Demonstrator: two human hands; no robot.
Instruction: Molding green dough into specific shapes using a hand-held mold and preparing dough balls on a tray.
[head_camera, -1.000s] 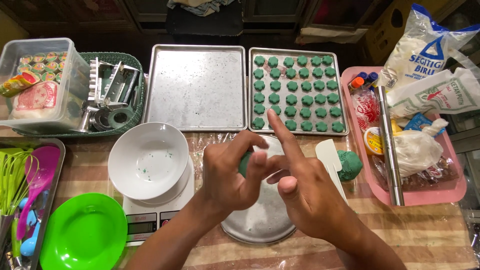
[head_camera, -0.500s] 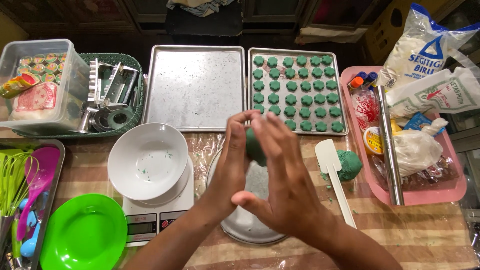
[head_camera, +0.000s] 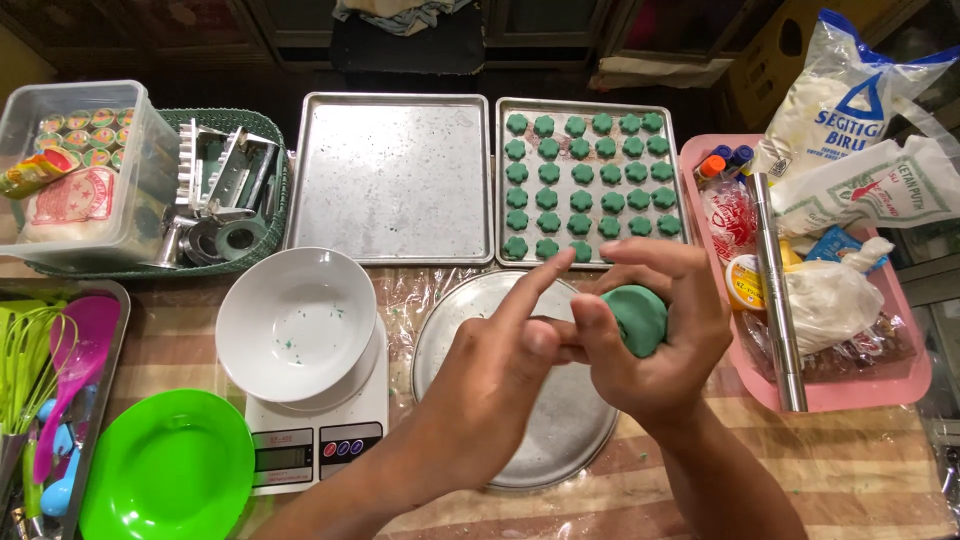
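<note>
1. Round metal plate (head_camera: 520, 440) lower centre, under both hands.
2. Right hand (head_camera: 650, 350) cupped snug round the green dough ball (head_camera: 636, 318), right of centre.
3. Left hand (head_camera: 500, 370) empty, fingers loose, just left of the ball, touching the right.

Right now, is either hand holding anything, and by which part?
The right hand cups a ball of green dough around its side and back. The left hand holds nothing; its fingers sit beside the dough.

Striped wooden tabletop (head_camera: 860, 470) under warm light; dark cabinet fronts (head_camera: 300, 30) behind, cloth-draped dark chair (head_camera: 405, 40) between.
</note>
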